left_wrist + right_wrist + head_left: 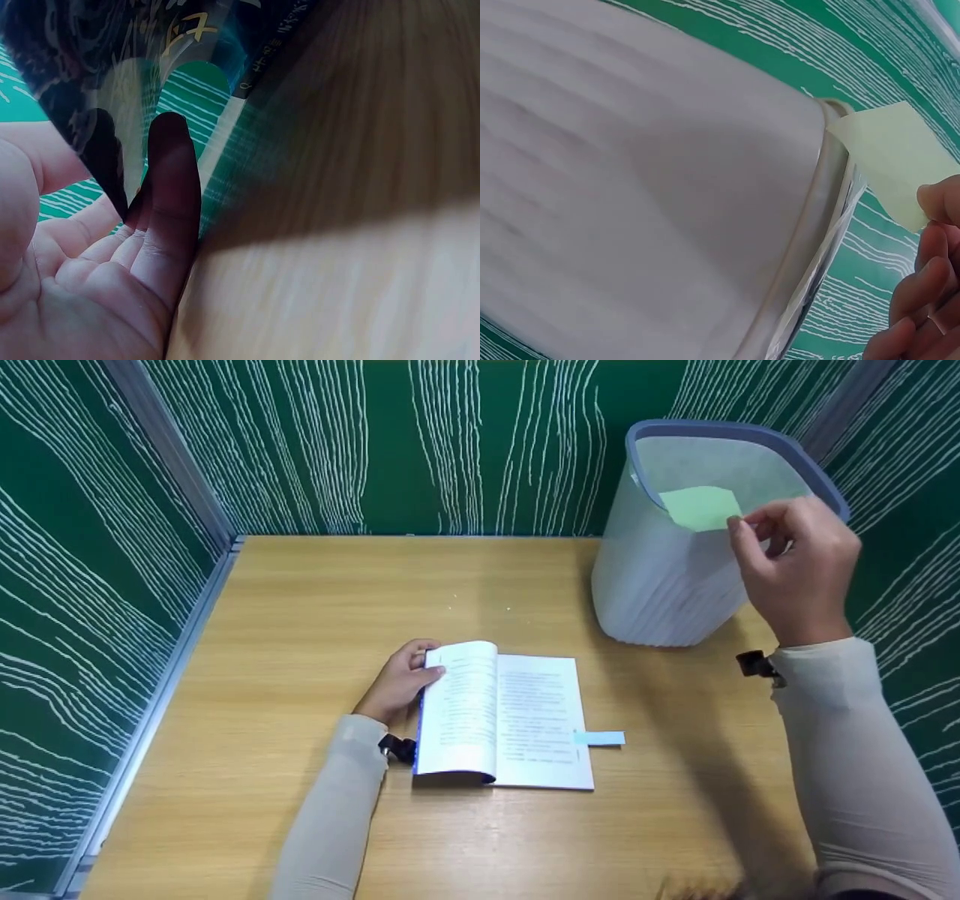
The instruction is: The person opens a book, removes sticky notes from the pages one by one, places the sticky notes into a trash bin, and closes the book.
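Note:
An open book [536, 720] with printed pages lies on the table, its left side raised a little. At its left edge my left hand [401, 679] grips the cover and pages, thumb on top; in the left wrist view the fingers [172, 202] reach under the dark, glossy cover [82, 67]. A light blue sticky strip [606, 738] sticks out from the right page. My right hand [806, 562] pinches a corner of a pale green sticky note [703, 507] between thumb and forefinger. That note is over the near rim of a white trash bin [660, 577].
The bin has a blue-grey rim [701, 426] and stands at the back right of the wooden table [337, 600]. Green walls with white wavy lines [390, 450] enclose the table. Small white specks [508, 608] lie behind the book.

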